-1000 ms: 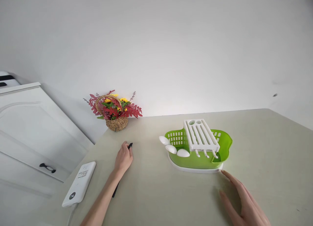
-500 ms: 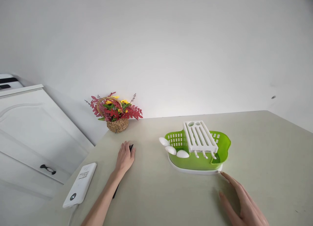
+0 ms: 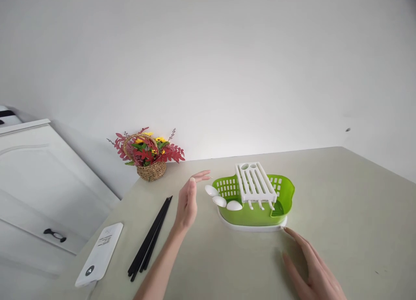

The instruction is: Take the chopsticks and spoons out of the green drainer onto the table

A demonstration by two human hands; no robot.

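Observation:
A green utensil basket point(image 3: 256, 215) stands on a white base tray point(image 3: 240, 227), with a white slotted rack point(image 3: 256, 183) across its top. Three white spoons point(image 3: 219, 201) lean out over its left end. Beside that end is my left hand point(image 3: 187, 202), raised with fingers stretched toward the basket and nothing in it. My right hand point(image 3: 313, 265) rests low at the front right, fingers apart, a fingertip at the tray's right corner. Several black chopsticks point(image 3: 151, 239) lie in a loose bundle on the table, left of my left forearm.
A wicker basket of artificial flowers point(image 3: 151, 170) sits at the back left against the wall. A white power bank point(image 3: 100, 252) with a cable lies near the table's left edge. Beyond that edge stands a white cabinet point(image 3: 39, 183) with a dark handle.
My left hand has lifted off the chopsticks and moved right, close to the spoons, leaving the bundle uncovered. My right hand keeps its place by the tray. The view has shifted slightly right.

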